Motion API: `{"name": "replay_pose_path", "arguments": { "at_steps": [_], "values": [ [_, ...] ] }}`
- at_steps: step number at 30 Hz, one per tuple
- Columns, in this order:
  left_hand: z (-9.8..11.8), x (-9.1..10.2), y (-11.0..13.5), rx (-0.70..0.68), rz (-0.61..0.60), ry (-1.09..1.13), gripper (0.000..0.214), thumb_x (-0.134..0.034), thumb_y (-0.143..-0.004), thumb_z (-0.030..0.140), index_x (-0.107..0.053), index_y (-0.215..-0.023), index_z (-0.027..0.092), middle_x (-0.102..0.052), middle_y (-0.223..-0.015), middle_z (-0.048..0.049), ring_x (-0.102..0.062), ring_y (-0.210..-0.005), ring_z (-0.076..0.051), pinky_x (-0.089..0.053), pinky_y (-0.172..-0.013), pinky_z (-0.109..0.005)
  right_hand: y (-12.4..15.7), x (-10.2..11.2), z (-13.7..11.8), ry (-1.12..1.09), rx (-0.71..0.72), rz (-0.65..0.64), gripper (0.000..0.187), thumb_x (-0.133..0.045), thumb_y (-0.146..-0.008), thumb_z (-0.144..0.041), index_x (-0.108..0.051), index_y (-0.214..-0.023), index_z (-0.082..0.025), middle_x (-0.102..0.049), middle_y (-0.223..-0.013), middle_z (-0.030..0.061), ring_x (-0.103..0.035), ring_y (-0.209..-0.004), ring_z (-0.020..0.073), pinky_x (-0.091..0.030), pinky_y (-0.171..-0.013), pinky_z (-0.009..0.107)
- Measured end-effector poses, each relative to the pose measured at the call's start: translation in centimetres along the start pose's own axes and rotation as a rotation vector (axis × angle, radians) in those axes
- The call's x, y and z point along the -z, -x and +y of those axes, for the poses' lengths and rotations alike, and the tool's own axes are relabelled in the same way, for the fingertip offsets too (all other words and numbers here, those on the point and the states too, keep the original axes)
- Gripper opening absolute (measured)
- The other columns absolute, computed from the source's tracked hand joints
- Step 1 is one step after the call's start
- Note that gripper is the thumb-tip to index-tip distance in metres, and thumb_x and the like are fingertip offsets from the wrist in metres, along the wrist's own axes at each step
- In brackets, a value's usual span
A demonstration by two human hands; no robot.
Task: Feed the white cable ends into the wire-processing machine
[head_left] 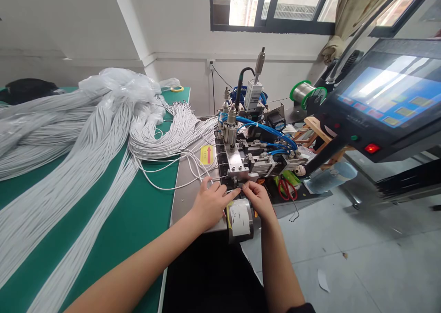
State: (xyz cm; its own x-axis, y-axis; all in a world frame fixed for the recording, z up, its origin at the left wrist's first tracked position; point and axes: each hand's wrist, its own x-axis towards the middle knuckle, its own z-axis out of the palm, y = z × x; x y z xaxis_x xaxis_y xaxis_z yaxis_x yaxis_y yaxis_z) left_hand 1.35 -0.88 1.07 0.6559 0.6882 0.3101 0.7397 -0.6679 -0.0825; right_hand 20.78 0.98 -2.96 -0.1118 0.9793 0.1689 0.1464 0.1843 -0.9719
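Note:
My left hand point(211, 204) lies at the front of the machine point(237, 159), fingers spread over the metal plate and some white cables point(188, 154). Its thumb stretches right toward the fingertips of my other hand. Just below the machine's metal block, my right hand point(257, 197) is closed in a pinch; whatever is between its fingertips is too small to make out. Under both hands sits a rounded part with a white label point(240, 217). A large bundle of white cables point(103, 125), partly wrapped in clear plastic, covers much of the green table to the left.
The green table point(138, 239) borders the metal plate point(182, 203). On the right hang a touchscreen point(392, 92) and its lit red button. Red-handled scissors point(287, 187) lie beside the machine. Behind stands a green-rimmed wire spool point(308, 94). Blue air hoses point(272, 127) loop over the machine.

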Motion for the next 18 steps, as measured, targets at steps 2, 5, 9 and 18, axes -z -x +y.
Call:
{"name": "replay_pose_path", "arguments": {
  "at_steps": [2,5,9,18],
  "values": [
    [0.0,0.0,0.0,-0.003,0.012,0.002,0.052,-0.056,-0.078,0.017,-0.049,-0.128,0.030,-0.059,-0.086,-0.0026,-0.053,-0.086,-0.022,-0.022,-0.097,-0.049,0.5,-0.2,0.0,0.091,0.040,0.072,0.028,-0.053,-0.085,-0.034,-0.048,-0.062,-0.019,-0.043,-0.059,-0.0036,-0.040,-0.057,0.0114,-0.032,-0.055,0.023],
    [-0.1,-0.1,0.1,-0.018,0.070,0.014,0.050,-0.051,-0.081,0.014,-0.049,-0.129,0.029,-0.060,-0.084,-0.0018,-0.054,-0.083,-0.020,-0.024,-0.096,-0.046,1.3,-0.3,-0.6,0.239,0.101,0.191,0.021,-0.057,-0.085,-0.033,-0.059,-0.070,-0.018,-0.055,-0.066,-0.0007,-0.048,-0.062,0.0135,-0.037,-0.059,0.024],
    [-0.1,-0.3,0.4,-0.053,0.208,0.050,0.047,-0.042,-0.086,0.010,-0.046,-0.131,0.025,-0.064,-0.083,-0.0003,-0.056,-0.079,-0.016,-0.025,-0.096,-0.042,1.7,0.3,-2.2,0.245,0.145,0.210,0.019,-0.060,-0.084,-0.035,-0.063,-0.075,-0.019,-0.058,-0.069,0.0009,-0.049,-0.061,0.0137,-0.038,-0.058,0.025],
    [-0.1,-0.2,0.3,-0.091,0.432,0.132,0.031,-0.041,-0.089,0.007,-0.057,-0.113,0.020,-0.070,-0.084,0.0022,-0.061,-0.077,-0.011,-0.028,-0.094,-0.035,1.1,1.4,-4.3,0.042,0.063,-0.024,0.021,-0.065,-0.080,-0.038,-0.061,-0.073,-0.018,-0.056,-0.065,-0.0003,-0.048,-0.058,0.0124,-0.037,-0.052,0.023]
  ]
}}
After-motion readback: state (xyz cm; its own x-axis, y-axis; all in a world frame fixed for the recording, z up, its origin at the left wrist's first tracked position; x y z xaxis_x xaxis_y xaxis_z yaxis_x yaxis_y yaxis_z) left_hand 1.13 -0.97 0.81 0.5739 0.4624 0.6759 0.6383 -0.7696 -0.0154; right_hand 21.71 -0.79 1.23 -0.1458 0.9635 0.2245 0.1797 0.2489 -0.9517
